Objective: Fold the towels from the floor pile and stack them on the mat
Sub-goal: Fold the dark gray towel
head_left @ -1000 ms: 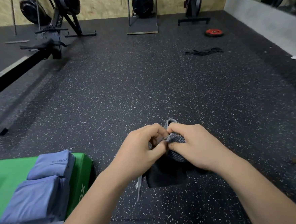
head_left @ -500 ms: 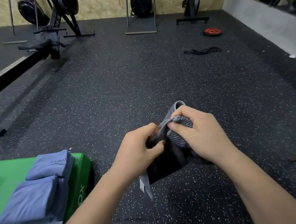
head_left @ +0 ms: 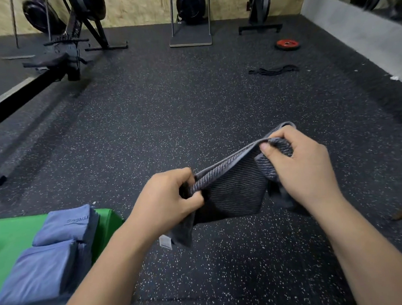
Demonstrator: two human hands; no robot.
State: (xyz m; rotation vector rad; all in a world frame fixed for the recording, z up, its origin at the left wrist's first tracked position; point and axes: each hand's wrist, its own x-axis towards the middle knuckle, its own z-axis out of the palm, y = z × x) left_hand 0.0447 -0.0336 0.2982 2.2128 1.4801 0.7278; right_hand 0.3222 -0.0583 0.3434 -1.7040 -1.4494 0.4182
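A dark grey ribbed towel (head_left: pixel 233 193) hangs in the air in front of me, stretched between both hands. My left hand (head_left: pixel 167 202) pinches its upper edge at the lower left. My right hand (head_left: pixel 301 169) pinches the same edge higher up on the right. A white label (head_left: pixel 165 242) dangles from the towel's lower left corner. At the lower left lies a green mat (head_left: pixel 8 237) with two stacks of folded blue towels (head_left: pixel 48 263) on it.
Black speckled rubber floor (head_left: pixel 192 110) spreads ahead. A rowing machine (head_left: pixel 46 65) runs along the left. Exercise machines (head_left: pixel 191 10) stand against the far wall. A red weight plate (head_left: pixel 287 44) and a black band (head_left: pixel 272 70) lie at the far right.
My hands have moved apart: the right hand went up and to the right, the left stayed low. The bunched towel has been drawn out into a stretched edge between them.
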